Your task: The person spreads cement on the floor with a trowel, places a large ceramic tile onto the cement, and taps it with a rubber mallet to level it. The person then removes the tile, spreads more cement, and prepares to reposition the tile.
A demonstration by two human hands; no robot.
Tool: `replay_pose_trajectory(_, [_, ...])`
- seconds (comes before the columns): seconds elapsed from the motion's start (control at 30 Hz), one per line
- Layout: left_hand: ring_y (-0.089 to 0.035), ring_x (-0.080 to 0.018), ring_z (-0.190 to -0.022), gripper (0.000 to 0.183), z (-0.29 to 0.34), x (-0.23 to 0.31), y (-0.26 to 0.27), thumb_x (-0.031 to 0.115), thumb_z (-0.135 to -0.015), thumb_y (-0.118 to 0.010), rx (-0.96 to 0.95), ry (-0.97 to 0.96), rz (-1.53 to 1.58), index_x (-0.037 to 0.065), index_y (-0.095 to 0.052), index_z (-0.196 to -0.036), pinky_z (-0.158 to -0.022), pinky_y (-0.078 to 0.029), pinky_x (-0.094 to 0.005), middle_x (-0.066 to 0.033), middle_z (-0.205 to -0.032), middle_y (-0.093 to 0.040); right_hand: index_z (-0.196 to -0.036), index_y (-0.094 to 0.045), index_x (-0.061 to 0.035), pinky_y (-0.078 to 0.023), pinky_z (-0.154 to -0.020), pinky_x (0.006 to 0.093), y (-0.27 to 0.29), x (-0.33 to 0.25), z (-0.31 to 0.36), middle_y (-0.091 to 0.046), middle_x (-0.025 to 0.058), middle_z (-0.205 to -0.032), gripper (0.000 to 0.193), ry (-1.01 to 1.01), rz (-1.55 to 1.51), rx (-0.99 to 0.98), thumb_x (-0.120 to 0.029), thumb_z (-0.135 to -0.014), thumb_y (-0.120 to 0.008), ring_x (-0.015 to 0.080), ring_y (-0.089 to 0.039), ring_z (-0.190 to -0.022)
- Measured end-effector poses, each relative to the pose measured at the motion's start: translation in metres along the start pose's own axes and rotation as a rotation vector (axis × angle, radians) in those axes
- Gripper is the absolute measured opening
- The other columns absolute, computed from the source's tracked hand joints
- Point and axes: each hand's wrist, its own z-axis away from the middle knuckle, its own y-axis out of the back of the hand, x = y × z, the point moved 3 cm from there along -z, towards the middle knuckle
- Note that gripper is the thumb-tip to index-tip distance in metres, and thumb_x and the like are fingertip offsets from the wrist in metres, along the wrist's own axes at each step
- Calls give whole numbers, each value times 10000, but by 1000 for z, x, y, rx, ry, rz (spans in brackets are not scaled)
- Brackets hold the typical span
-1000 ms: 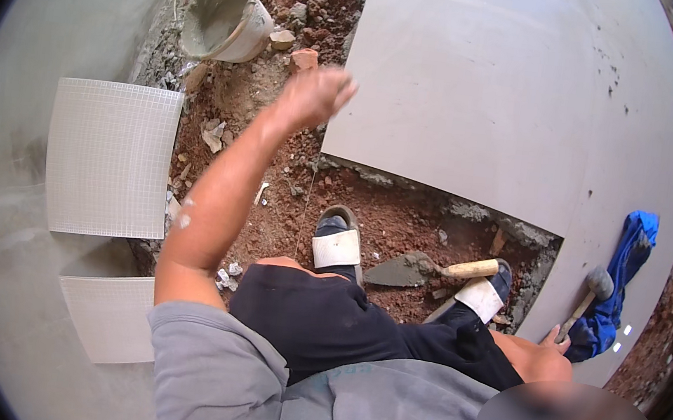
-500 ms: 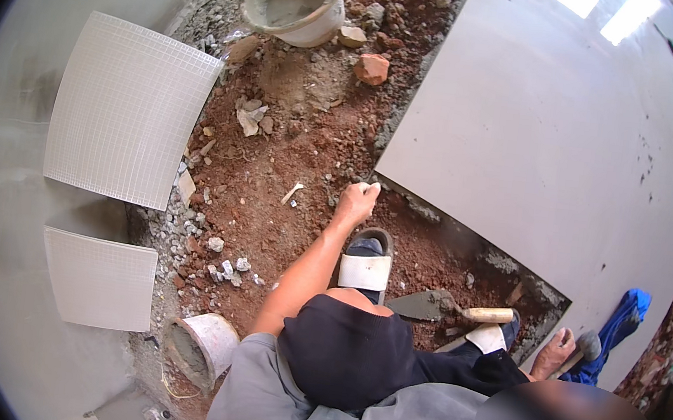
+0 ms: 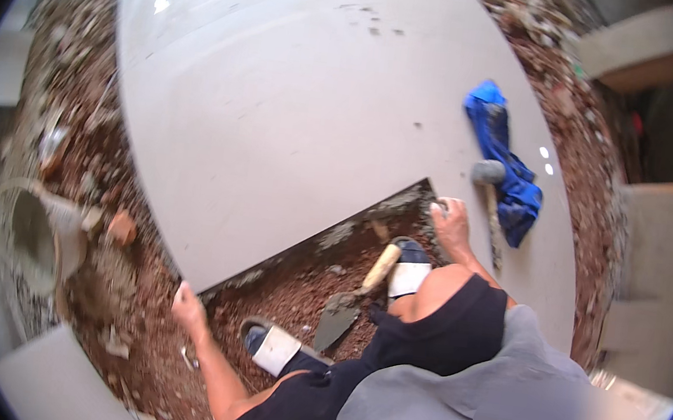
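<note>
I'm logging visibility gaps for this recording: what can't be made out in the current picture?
All in the head view:
- Left hand: motion-blurred; anything between its fingertips is too small to tell.
- Right hand: its palm side is turned away, hiding any grip.
- Bucket: motion blur obscures its contents.
- Grey tiling: far end cut off by the upper edge.
- Lower-left panel: cut off by the lower edge.

Brightly lit, motion-blurred, bent toward black rim

Washed out by glare at upper left of the slab. Shadowed beneath its near edge. Smeared around bucket and left-hand rubble. Fogged in an oval, lower right.
</note>
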Motion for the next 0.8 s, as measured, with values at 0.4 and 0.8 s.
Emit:
replay_pose_trajectory(0.4, [-673,-340,-810,484,-17,20,-2,442,-921,-540,-20,57,-83,-7,-704,-996,-736,-503,-416,-204,-886,-701,-1015,-629,-34,-442,-892,434,-12,22,-38,-596,183,-1009,286,-75,-2,-19,-283,-875,-615,354,-561,-993])
replay_pose_trajectory(0.8, [-631,-429,-937,553,-29,34,5,546,-891,-493,-50,288,-132,39,-704,-953,-815,-484,-510,-237,-959,-673,-1157,-588,41,-416,-950,429,-48,-20,-101,-583,205,-1094,393,250,174,-113,-270,-916,-572,359,-539,-1062])
